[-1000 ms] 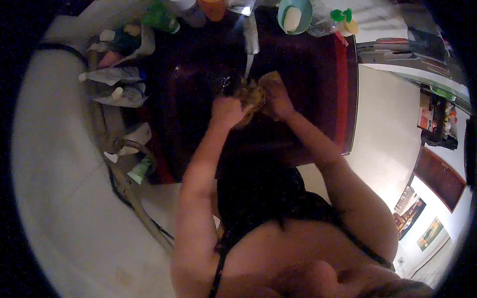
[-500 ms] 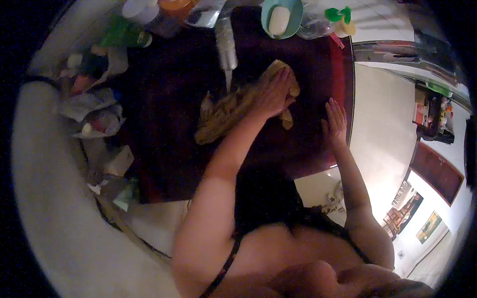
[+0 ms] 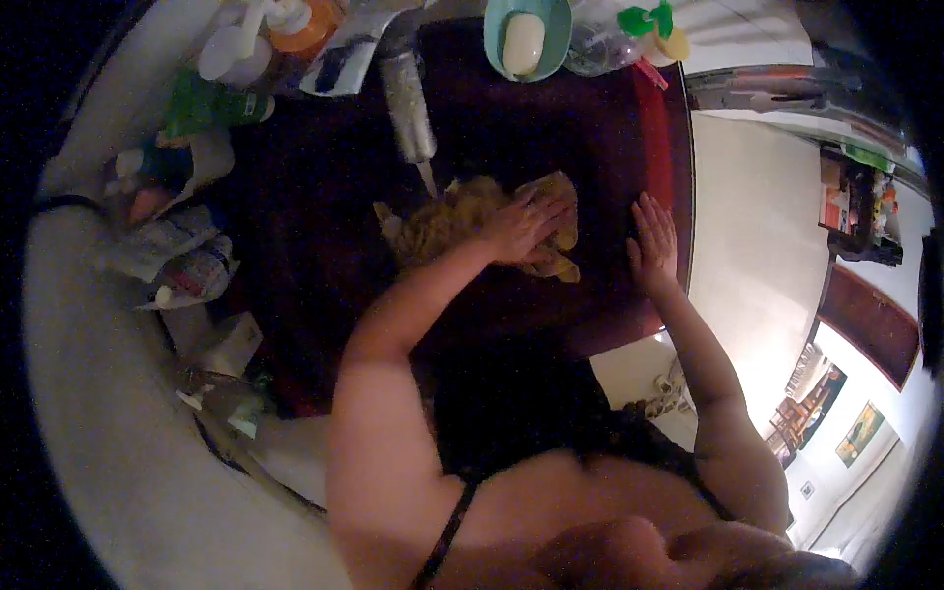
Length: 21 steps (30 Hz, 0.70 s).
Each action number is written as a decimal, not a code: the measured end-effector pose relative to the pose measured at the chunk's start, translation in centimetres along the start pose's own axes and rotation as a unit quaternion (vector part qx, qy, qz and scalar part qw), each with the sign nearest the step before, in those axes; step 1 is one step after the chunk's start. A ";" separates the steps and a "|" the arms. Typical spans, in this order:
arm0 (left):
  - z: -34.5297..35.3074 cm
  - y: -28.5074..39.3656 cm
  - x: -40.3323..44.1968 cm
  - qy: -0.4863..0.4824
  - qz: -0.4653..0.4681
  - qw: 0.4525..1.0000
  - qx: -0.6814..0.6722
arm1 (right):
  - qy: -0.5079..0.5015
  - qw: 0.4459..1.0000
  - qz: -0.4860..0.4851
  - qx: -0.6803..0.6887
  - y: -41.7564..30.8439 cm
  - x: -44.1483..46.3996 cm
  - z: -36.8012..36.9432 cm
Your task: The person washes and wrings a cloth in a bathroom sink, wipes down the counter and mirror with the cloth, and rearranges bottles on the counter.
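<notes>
A wet-looking, yellowish-brown cloth (image 3: 452,218) lies bunched in a dark maroon basin (image 3: 324,295). My left hand (image 3: 526,226) rests on the cloth's right part, fingers curled over it; its fingertips are partly blurred. A silvery spout (image 3: 407,113) points down from the top, and a thin pale stream runs from its tip toward the cloth. On the right, my right hand (image 3: 653,244) lies flat by the basin's red edge (image 3: 656,138), fingers stretched, holding nothing.
At the top stand a teal dish (image 3: 497,44) with a white soap bar (image 3: 523,44), a clear bottle (image 3: 602,44) and an orange pump bottle (image 3: 305,29). A green tube (image 3: 211,106) and several packets (image 3: 192,261) line the left side.
The cloth has gone from stretched out to more bunched, and my left hand has shifted left and down with it. My right hand stays by the edge. The view has shifted slightly.
</notes>
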<state>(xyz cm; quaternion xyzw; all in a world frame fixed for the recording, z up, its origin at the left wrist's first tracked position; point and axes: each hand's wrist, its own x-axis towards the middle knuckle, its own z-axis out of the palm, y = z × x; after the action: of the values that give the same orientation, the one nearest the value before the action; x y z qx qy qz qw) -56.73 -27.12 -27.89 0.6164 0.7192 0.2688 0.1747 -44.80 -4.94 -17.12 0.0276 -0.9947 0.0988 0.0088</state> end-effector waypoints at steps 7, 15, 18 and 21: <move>-5.4 -4.5 4.7 0.158 0.008 0.981 0.114 | 0.002 1.000 0.006 0.003 -0.3 0.4 -1.9; -5.5 -4.8 -2.8 0.142 -0.240 0.939 0.202 | -0.004 0.999 0.025 0.026 -0.4 0.0 -2.8; -4.7 -2.8 -4.7 0.130 -0.224 0.940 0.223 | 0.000 0.999 0.023 0.022 -0.3 -0.2 -2.8; -4.8 -0.6 -4.7 0.063 -0.236 0.948 0.202 | 0.002 0.999 0.025 0.027 -0.5 -0.1 -3.0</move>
<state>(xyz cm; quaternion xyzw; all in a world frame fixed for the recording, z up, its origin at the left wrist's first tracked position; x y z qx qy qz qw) -59.14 -32.59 -24.82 0.4334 0.8929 0.1069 0.0595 -44.63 -4.82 -14.03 0.0023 -0.9920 0.1263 0.0071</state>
